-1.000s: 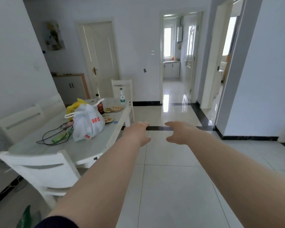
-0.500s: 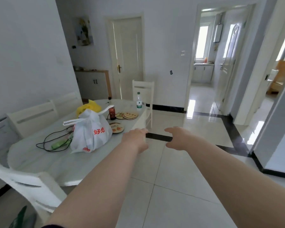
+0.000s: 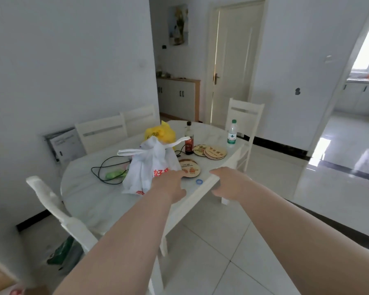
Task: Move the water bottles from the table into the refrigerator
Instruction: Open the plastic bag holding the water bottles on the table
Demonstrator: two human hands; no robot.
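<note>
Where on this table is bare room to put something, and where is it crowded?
Bare: the near end of the table, between white bag and near chair; also between dark bottle and water bottle. Crowded: the middle, around cable and round mats.

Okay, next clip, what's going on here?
A person holds both empty hands out toward a white table. The left hand hovers by a white plastic bag, the right hand near the table's edge. The only water bottle in view stands upright at the far side, untouched. No refrigerator shows.
</note>
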